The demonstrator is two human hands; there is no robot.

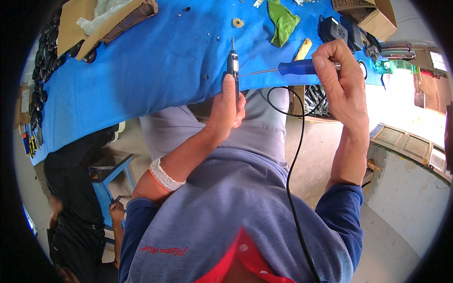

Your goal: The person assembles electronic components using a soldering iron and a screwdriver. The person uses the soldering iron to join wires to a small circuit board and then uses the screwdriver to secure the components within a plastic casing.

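Note:
My left hand (224, 107) grips a slim black pen-shaped tool (232, 62) upright, the thumb pressed on its lower body. A thin metal shaft points away from me at its far end, and a pale section shows along its side. My right hand (340, 87) holds a screwdriver (297, 67) by its blue handle, almost level. The screwdriver's thin blade reaches left to the side of the black tool, just above my left thumb. Whether its tip touches or enters the tool is too small to tell. Both hands are over the near edge of the blue-covered table (155, 70).
Beyond my hands lie a green cloth (282, 24), a tan ring (238, 22) and a wooden piece (304, 48). A black power adapter (332, 31) lies right; a cardboard box (123, 26) stands left. A black cable (293, 188) crosses my shirt. A person in black (75, 188) is at left.

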